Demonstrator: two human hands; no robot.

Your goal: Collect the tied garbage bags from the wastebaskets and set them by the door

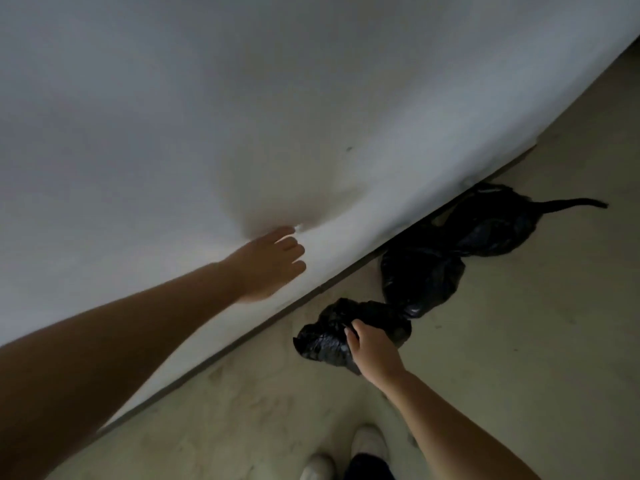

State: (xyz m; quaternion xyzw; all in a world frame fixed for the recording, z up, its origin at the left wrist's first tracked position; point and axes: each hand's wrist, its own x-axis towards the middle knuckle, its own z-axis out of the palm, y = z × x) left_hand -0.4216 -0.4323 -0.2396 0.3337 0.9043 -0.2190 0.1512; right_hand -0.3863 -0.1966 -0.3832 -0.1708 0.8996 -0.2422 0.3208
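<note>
Garbage bags (pixel 422 271), black and knotted, lie in a string on the floor (pixel 519 341) along the foot of the white wall (pixel 207 98), their long line running away from you up and to the right. Your right hand (pixel 372 349) grips the nearest bag's gathered end, fingers curled over the plastic, so that hand does the placing. Your left hand (pixel 268 263) rests flat on the wall, fingers relaxed. No door shows; the farthest bag's tail (pixel 571 204) trails off, and how many bags there are is unclear.
</note>
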